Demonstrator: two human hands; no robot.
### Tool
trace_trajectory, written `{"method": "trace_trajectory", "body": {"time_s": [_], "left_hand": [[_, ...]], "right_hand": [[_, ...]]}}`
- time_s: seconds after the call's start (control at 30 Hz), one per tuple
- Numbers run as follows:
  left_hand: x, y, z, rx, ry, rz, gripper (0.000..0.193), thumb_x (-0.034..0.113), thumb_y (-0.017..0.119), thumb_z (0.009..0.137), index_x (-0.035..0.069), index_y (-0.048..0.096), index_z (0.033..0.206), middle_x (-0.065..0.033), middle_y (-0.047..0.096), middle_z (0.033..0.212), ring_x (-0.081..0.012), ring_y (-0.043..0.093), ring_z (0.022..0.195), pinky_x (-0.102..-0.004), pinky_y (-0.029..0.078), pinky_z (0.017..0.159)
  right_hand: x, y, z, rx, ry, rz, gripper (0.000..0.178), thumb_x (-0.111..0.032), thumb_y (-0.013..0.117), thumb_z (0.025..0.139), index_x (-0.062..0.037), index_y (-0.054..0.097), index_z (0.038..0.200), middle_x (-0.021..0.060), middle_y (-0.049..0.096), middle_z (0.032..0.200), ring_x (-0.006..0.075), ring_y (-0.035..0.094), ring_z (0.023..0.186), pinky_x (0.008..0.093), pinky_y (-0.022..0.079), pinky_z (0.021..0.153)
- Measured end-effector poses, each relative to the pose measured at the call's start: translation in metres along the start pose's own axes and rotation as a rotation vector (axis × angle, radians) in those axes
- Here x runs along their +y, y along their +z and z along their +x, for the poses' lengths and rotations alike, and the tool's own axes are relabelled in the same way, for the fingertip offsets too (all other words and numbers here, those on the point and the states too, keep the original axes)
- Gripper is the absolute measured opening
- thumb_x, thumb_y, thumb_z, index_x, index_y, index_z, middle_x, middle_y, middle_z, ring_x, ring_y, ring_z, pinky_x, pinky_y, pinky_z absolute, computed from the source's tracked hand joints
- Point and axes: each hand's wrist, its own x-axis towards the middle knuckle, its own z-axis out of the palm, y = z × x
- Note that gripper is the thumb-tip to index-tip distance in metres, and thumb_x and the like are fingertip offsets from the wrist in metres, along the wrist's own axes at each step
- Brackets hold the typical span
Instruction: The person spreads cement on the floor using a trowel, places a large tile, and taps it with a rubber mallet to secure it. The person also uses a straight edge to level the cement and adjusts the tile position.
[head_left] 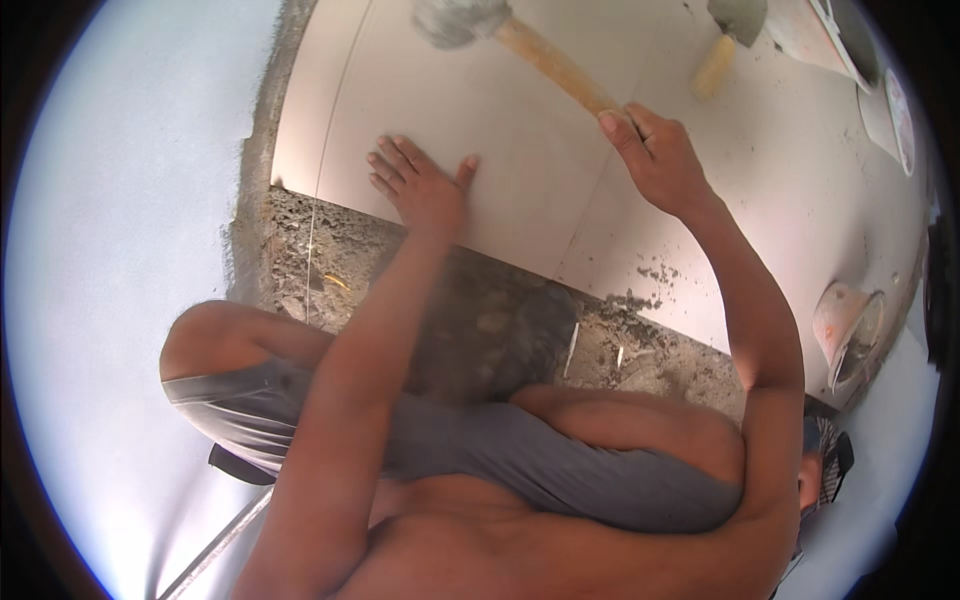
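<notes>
My right hand [655, 155] grips the pale wooden handle of a mallet [555, 62] near its end. The mallet's grey head [458, 20] is slightly blurred and sits at the top edge, over the far part of the tiles; whether it touches them I cannot tell. My left hand [422, 185] lies flat with fingers spread on a large pale floor tile [480, 130], near its front edge. A thin string line [330, 130] runs along the tile's left part and on over the rough bed toward me.
Rough mortar ground [640, 355] lies between the tile edge and my crossed legs. A trowel [725, 50] with a wooden handle rests on tiles at upper right, beside buckets [810, 40]. Another bucket [850, 335] lies tipped at right. A pale wall [130, 200] borders the left.
</notes>
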Motion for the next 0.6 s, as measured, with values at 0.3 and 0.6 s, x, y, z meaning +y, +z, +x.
{"method": "trace_trajectory", "body": {"time_s": [0.3, 0.6], "left_hand": [[0.008, -0.001, 0.006, -0.044, -0.015, -0.002, 0.106, 0.073, 0.038, 0.092, -0.010, 0.008, 0.152, -0.0316, 0.007, 0.159, -0.0575, -0.001, 0.144, -0.0651, 0.002, 0.116], [0.010, -0.010, 0.008, -0.011, -0.037, -0.008, 0.082, 0.056, 0.029, 0.101, -0.005, 0.014, 0.153, -0.0236, 0.009, 0.162, -0.0488, 0.002, 0.148, -0.0578, 0.003, 0.120]], "right_hand": [[0.034, -0.006, -0.042, -0.129, 0.209, -0.151, 0.046, -0.044, 0.057, 0.099, -0.0012, 0.054, 0.083, 0.0066, 0.044, 0.052, 0.0119, 0.044, 0.048, 0.0319, 0.037, 0.047], [0.021, 0.025, -0.135, -0.160, 0.146, 0.185, 0.035, -0.036, 0.063, 0.095, -0.0026, 0.055, 0.089, 0.0080, 0.050, 0.054, 0.0178, 0.051, 0.047, 0.0342, 0.041, 0.048]]}}
